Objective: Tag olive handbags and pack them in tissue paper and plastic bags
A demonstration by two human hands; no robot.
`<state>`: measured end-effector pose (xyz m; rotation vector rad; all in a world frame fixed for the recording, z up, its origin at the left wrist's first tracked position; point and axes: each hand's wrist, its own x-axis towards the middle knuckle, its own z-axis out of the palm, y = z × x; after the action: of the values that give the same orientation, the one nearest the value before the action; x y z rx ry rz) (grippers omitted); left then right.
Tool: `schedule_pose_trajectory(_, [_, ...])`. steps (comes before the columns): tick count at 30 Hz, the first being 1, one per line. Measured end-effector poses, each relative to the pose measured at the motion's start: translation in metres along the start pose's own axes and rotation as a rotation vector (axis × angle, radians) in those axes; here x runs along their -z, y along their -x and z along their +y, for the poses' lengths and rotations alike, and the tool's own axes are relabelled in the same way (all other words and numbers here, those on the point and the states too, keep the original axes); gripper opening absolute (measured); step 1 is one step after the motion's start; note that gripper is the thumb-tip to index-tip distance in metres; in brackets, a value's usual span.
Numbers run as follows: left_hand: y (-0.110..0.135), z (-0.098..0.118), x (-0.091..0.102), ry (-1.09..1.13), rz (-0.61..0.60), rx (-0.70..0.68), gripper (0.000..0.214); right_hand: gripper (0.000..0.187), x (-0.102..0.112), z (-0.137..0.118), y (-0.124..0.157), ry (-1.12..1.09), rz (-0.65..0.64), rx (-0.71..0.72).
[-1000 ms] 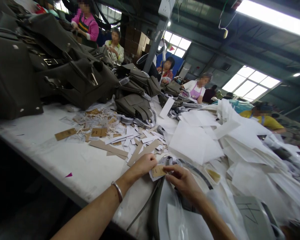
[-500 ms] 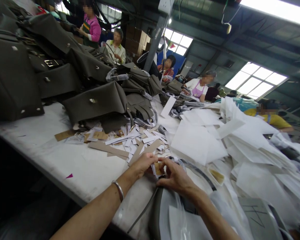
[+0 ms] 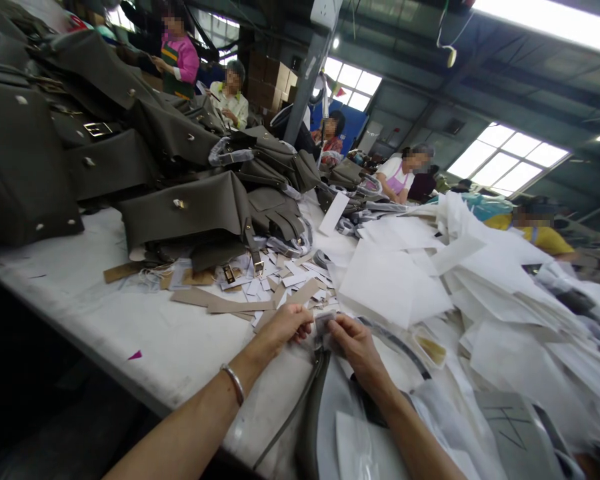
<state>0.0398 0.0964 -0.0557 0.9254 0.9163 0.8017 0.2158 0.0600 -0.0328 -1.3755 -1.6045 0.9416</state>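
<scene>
- Hands: left hand (image 3: 286,327) and right hand (image 3: 356,343) meet fingertip to fingertip over the white worktable (image 3: 180,347). They are nearer the wearer than the flat olive handbag (image 3: 190,210) and to its right.
- Left grip: thumb and fingers are pinched together on the upper end of the grey-green strap (image 3: 321,360).
- Right grip: thumb and fingers are closed on the same strap end from the opposite side. Anything else between the fingertips is hidden.
- Strap position: from the pinch it runs toward the wearer, alongside a bag in clear plastic wrap (image 3: 330,427), well to the near right of the flat olive handbag.
- Wrist: a silver bangle (image 3: 233,383) sits on the left forearm.
- Loose parts: cardboard strips and paper tags (image 3: 260,280) lie against the near edge of the flat olive handbag, between it and the hands.
- Paper: white sheets (image 3: 395,280) are heaped to the right of the flat olive handbag, just beyond the right hand.
- Stock: further olive handbags (image 3: 25,153) are stacked to its left and behind it.
- Personnel: co-workers (image 3: 230,93) are at work beyond it.
</scene>
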Motion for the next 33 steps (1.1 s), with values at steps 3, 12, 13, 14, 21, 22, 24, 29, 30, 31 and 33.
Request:
schedule_pose_trajectory(3, [-0.003,-0.002,0.0,0.015,0.006,-0.017,0.025,0.034,-0.001,-0.004,-0.001,-0.024,-0.061,-0.058])
schedule_pose_trajectory(12, [0.001,-0.003,-0.003,-0.278,0.094,-0.245,0.011,0.026,-0.009,-0.021,-0.009,0.505,-0.162,-0.002])
schedule_pose_trajectory(13, [0.004,-0.002,-0.006,-0.335,0.113,-0.299,0.008,0.025,-0.011,-0.021,-0.009,0.499,-0.142,-0.022])
schedule_pose_trajectory(14, [0.008,-0.002,-0.008,-0.389,0.132,-0.351,0.007,0.023,-0.012,-0.021,-0.009,0.478,-0.115,-0.049])
schedule_pose_trajectory(21, [0.026,-0.008,-0.018,-0.755,0.142,-0.565,0.012,0.022,-0.015,-0.014,-0.002,0.36,0.007,-0.136])
schedule_pose_trajectory(22, [0.026,-0.01,-0.018,-0.833,0.139,-0.589,0.013,0.02,-0.015,-0.014,-0.001,0.361,0.026,-0.132])
schedule_pose_trajectory(24, [0.026,-0.012,-0.017,-0.939,0.14,-0.624,0.015,0.018,-0.017,-0.013,-0.001,0.357,0.068,-0.128])
schedule_pose_trajectory(29, [0.022,-0.014,-0.016,-0.706,0.182,-0.581,0.011,0.02,-0.02,-0.004,-0.004,0.21,0.121,-0.085])
schedule_pose_trajectory(30, [0.02,-0.014,-0.015,-0.628,0.218,-0.531,0.014,0.019,-0.021,-0.002,-0.004,0.179,0.13,-0.071])
schedule_pose_trajectory(31, [0.018,-0.014,-0.013,-0.56,0.248,-0.462,0.021,0.018,-0.021,0.0,-0.005,0.153,0.142,-0.061])
schedule_pose_trajectory(33, [0.014,-0.014,-0.011,-0.476,0.262,-0.315,0.035,0.019,-0.021,0.003,-0.005,0.12,0.162,-0.056])
